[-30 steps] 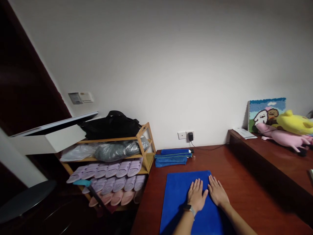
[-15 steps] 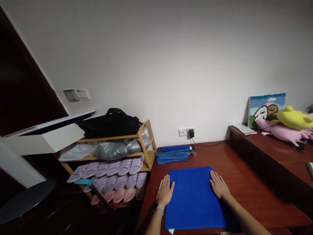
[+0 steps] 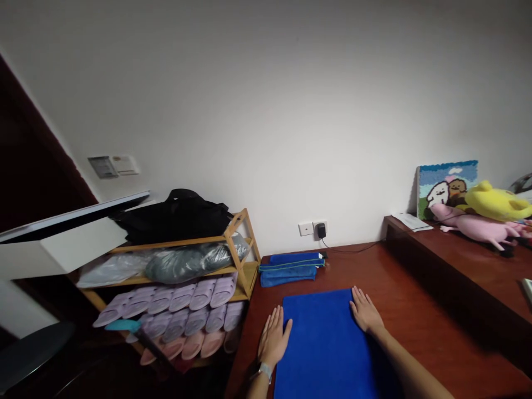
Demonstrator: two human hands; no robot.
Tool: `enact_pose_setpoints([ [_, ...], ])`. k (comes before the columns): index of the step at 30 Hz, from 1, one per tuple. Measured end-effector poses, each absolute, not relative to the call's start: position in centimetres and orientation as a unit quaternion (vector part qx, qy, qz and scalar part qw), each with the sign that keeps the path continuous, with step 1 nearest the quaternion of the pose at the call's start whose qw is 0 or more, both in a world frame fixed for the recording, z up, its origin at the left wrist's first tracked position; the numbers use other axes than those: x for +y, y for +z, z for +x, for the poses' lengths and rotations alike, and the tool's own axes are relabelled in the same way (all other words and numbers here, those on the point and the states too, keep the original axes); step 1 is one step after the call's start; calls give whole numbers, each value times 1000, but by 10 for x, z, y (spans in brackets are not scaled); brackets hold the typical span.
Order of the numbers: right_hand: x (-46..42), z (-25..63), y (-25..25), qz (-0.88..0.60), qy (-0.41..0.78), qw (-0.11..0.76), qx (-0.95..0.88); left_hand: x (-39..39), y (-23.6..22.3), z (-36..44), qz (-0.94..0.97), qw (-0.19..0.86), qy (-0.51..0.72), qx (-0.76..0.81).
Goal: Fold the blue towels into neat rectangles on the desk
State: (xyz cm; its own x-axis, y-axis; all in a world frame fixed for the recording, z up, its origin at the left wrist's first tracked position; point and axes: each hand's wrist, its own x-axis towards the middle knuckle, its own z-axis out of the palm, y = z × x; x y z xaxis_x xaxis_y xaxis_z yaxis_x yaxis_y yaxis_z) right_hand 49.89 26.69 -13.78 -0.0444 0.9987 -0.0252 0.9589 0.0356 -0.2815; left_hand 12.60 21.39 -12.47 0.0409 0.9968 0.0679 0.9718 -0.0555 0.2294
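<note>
A bright blue towel (image 3: 324, 343) lies flat on the dark red wooden table (image 3: 407, 310) in front of me. My left hand (image 3: 273, 339) rests flat and open at the towel's left edge, fingers stretched forward, a watch on the wrist. My right hand (image 3: 364, 311) lies flat and open on the towel's far right corner. Neither hand holds anything. Behind the spread towel sits a small stack of folded blue towels (image 3: 291, 266) near the wall.
A wooden shoe rack (image 3: 241, 260) with several lilac and pink slippers (image 3: 187, 305), a black bag (image 3: 174, 216) and a white box (image 3: 58, 244) stands left of the table. A charger (image 3: 321, 230) is plugged into the wall. A raised shelf (image 3: 465, 260) at right carries plush toys (image 3: 486, 219).
My hands slid apart from the towel's middle to its left and right edges. The view has shifted slightly, and the hands have stayed flat at the edges since half a second ago.
</note>
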Motion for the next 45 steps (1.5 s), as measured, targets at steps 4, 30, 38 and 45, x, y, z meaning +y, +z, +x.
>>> enact_pose_setpoints([
  [4,266,499,-138,-685,108,90,-715,217,-116,126,698,81,117,702],
  [30,266,499,-130,-688,113,98,-711,273,-104,179,750,75,42,656],
  [38,269,502,-140,-681,104,95,-718,238,-148,68,712,11,82,698],
  [45,267,505,-150,-680,82,89,-723,191,-158,68,693,-37,139,706],
])
